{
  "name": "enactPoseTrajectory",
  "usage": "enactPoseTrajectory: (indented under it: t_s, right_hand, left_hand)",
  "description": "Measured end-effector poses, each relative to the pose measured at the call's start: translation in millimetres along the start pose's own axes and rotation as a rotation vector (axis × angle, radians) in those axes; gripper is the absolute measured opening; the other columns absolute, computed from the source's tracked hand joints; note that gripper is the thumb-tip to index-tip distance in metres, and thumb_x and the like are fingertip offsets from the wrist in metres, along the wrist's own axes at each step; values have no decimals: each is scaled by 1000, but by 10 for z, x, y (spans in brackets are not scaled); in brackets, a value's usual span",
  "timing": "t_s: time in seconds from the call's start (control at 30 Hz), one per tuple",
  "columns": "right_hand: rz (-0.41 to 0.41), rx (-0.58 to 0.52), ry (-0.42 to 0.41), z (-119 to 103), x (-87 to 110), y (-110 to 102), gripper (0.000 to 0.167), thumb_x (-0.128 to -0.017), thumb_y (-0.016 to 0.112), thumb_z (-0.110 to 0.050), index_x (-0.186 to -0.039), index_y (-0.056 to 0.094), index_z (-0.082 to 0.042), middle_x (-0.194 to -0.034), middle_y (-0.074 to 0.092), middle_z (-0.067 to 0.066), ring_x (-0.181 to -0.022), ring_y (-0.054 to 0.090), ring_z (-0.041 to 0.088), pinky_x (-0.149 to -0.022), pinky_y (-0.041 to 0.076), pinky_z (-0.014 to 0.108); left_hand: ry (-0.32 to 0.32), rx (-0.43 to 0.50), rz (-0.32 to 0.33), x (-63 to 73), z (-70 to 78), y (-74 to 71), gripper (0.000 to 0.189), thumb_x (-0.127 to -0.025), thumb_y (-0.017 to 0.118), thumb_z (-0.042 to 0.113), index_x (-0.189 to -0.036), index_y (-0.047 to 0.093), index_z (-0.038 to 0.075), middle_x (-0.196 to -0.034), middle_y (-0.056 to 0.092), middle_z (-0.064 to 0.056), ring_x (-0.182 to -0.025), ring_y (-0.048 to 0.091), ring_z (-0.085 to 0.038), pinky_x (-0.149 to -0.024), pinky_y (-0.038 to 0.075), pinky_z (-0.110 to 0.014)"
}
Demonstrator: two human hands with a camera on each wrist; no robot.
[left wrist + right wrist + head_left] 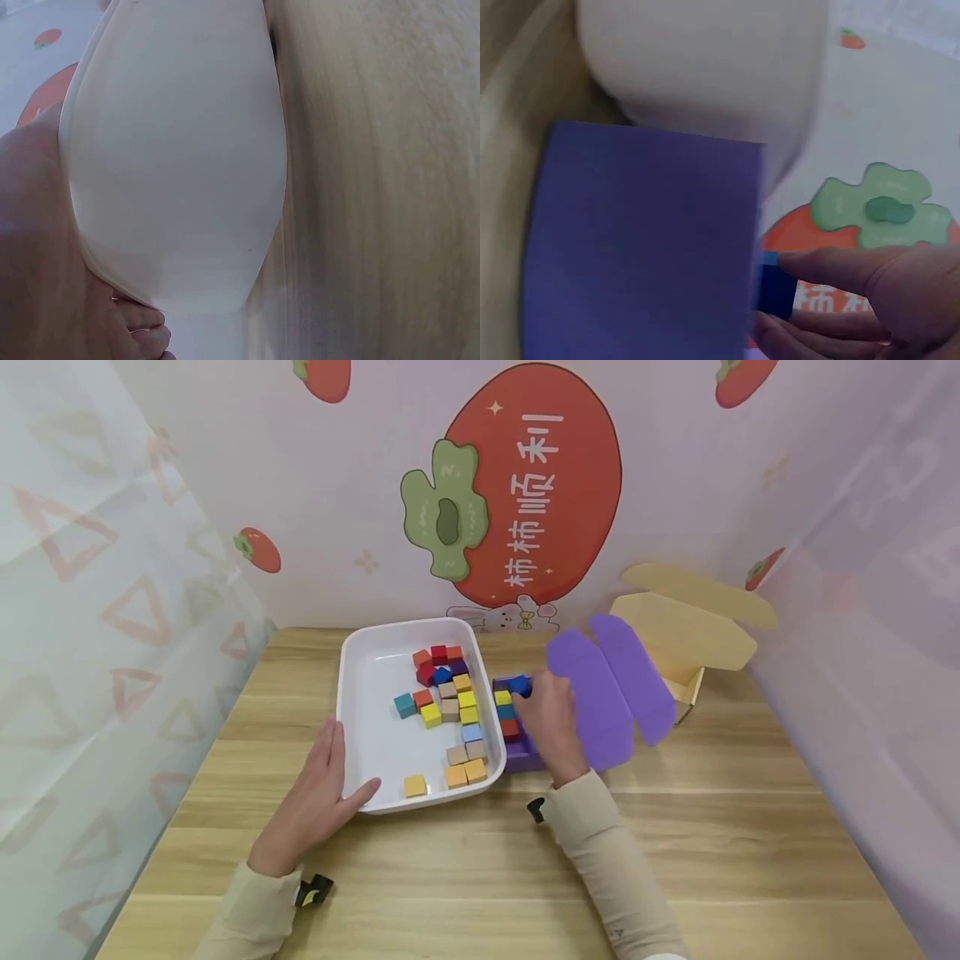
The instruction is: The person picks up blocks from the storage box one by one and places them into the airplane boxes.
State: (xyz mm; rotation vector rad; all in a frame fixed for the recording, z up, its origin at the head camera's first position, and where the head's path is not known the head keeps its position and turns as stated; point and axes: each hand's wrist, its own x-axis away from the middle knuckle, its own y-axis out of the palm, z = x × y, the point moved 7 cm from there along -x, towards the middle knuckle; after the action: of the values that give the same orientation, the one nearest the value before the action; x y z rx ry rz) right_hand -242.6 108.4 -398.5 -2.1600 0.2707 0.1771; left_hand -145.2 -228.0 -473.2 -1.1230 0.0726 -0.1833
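Blue block (519,685) is pinched by the right hand (551,718) at the purple box (525,762), apparently being placed; the white tray (375,718) is touched by the spread left hand (318,793); aligned release seems needed.

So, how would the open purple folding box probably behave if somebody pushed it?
The purple folding box would probably slide rather than roll, having flat sides. Its open lid may flex, as it looks like a thin creased sheet. The red block inside could shift, because bare purple floor shows beside it.
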Motion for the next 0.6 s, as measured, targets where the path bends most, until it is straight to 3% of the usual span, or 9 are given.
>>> enactPoseTrajectory:
  t_s: [0.23, 0.6]
  right_hand:
    - [-9, 130, 43, 144, -38, 235, 28, -92, 82, -20, -82, 74, 4, -83, 76, 21, -77, 76, 36, -66, 62, 49]
    - [-72, 97, 128, 233, -96, 414, 25, -94, 79, -18, -97, 78, 6, -96, 78, 23, -89, 77, 37, -78, 65, 50]
  left_hand:
    - [-5, -3, -3, -12, 2, 12, 113, -101, 60, 58, -167, -10, -1, -177, -12, -21, -165, 2, -45, -127, 22, -68]
    - [-15, -5, -2, 2, 13, 0, 113, -101, 60, 58, -167, -9, -1, -177, -10, -22, -164, 4, -45, -126, 24, -68]
